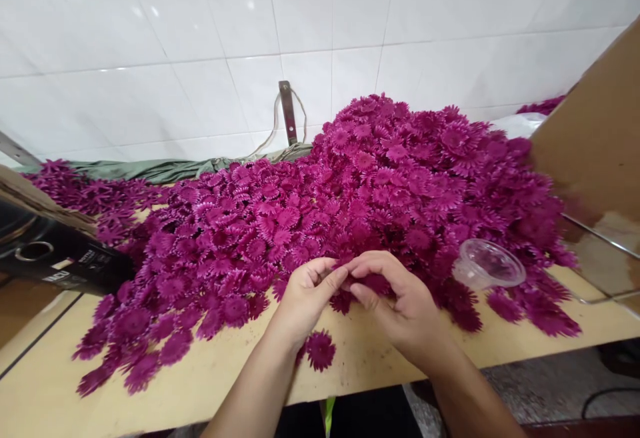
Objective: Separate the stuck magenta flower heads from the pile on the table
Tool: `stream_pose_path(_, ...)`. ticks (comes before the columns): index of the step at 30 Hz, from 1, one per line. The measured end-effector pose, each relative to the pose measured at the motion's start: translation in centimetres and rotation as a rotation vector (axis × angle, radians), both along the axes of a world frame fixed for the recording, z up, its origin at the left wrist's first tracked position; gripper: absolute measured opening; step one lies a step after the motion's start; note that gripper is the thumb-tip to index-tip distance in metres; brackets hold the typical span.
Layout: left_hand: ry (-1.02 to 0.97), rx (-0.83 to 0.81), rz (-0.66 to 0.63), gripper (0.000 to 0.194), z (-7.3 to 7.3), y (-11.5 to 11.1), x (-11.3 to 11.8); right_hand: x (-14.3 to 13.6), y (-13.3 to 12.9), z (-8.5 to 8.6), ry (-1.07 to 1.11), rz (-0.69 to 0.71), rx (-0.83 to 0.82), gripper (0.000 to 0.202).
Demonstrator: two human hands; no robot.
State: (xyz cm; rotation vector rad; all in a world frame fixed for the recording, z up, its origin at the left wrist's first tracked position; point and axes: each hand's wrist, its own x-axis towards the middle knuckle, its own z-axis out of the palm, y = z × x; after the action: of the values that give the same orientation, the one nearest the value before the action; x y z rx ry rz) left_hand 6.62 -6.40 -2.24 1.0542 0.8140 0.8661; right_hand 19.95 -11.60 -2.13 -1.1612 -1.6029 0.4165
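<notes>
My left hand (306, 297) and my right hand (407, 305) meet in front of a large heap of magenta artificial flower heads (300, 211). The left thumb and forefinger are pinched together at the right fingertips. Between the curled fingers and thumb of my right hand shows a magenta flower head (376, 283). The fingers hide most of what is held, so its exact shape is unclear. Below the hands, a single flower head (321, 350) lies loose on the wooden tabletop (220, 381), close to my left wrist.
A clear plastic tub (493, 265) rests tilted among the flowers at the right. Beyond it stands a cardboard box (595, 158). A black cylindrical container (60, 251) leans in from the left. Green cloth (165, 170) runs along the tiled wall (200, 91), beneath a metal bracket (288, 113).
</notes>
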Motion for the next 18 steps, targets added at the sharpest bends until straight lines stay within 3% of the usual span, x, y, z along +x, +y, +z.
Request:
stream_pose_path(4,0.016,0.043,0.055,0.033,-0.4,0.0,0.1,0.2,0.4,-0.6,0.298,-0.191,-0.165,0.014)
stream_pose_path(10,0.115,0.147,0.061,0.044,-0.9,0.0,0.2,-0.8,1.3,-0.5,0.651,0.133,-0.574,0.033)
stream_pose_path(13,0.141,0.188,0.094,0.047,-0.8,0.0,0.1,-1.0,1.5,-0.3,0.785,0.191,-0.614,0.032)
stream_pose_path(18,0.146,0.218,0.043,0.044,-0.7,-0.1,0.1,-0.7,1.8,-0.6,0.890,0.175,-0.595,0.031)
